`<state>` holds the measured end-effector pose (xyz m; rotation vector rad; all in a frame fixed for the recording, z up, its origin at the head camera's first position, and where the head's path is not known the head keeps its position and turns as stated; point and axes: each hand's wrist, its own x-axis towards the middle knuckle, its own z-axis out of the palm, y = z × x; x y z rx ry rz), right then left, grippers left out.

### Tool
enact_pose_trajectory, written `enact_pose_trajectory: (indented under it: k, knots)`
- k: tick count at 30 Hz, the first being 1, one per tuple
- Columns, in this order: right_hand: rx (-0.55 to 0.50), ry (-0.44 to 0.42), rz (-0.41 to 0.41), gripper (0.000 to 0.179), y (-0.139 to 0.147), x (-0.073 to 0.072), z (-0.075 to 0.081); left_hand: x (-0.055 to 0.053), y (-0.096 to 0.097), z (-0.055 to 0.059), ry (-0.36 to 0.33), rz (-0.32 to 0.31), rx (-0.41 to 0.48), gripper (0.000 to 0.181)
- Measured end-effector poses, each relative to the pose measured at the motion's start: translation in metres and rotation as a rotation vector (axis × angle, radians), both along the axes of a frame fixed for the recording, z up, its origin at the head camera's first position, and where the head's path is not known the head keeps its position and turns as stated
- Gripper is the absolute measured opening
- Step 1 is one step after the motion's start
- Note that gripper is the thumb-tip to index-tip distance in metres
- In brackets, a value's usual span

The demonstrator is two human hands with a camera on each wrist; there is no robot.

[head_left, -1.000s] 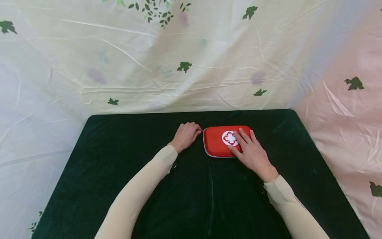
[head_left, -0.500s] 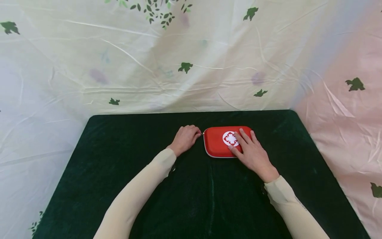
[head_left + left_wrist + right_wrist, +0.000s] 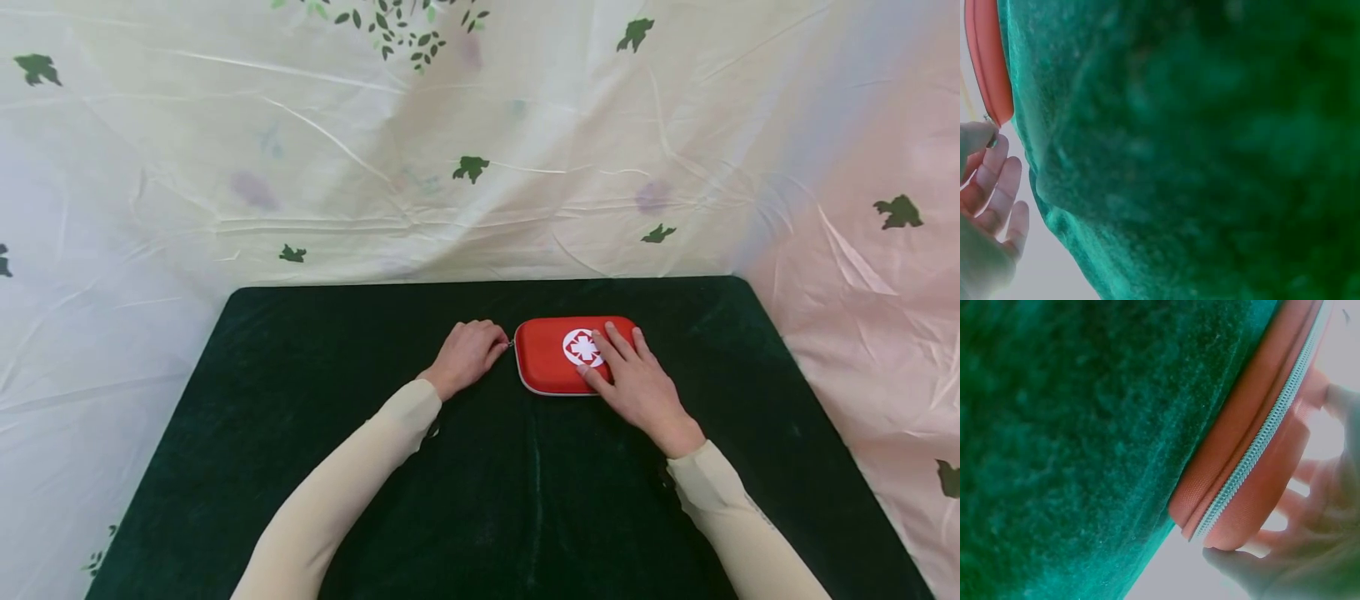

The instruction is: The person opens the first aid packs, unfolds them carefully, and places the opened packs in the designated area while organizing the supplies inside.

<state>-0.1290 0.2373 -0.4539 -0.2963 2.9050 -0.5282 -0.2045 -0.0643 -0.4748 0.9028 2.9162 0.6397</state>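
Note:
A red first-aid case with a white cross emblem lies flat on the dark green cloth. At its left end my left hand pinches the small metal zipper pull between thumb and index finger. In the left wrist view the other fingers of that hand are bent loosely below the corner of the case. My right hand rests on the right part of the lid with its fingers spread, partly covering the emblem. Pale zipper teeth run along the side in the right wrist view, meshed where they show.
Green velvet-like cloth covers the table under the case. Behind the far edge hangs a pale curtain with leaf and bird prints. A pinkish curtain hangs at the right side.
My left hand has moved a little toward the near side along the left end of the case, with the zipper pull in its pinch. The right hand stays in place on the lid.

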Motion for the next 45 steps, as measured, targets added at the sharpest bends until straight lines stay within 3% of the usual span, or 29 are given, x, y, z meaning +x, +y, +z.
enact_pose_trajectory:
  k: [18,25,45]
  knots:
    - [0.009,-0.008,0.002,0.087,0.000,-0.002,-0.001,0.017,-0.004,0.003,0.050,-0.068,-0.033,0.015]
    - [0.020,-0.009,-0.002,0.088,-0.001,-0.002,-0.001,0.024,-0.003,0.006,0.068,-0.085,-0.085,0.016]
    - [0.014,-0.010,0.004,0.088,0.000,-0.001,-0.002,0.047,0.000,0.008,0.070,-0.109,-0.054,0.013]
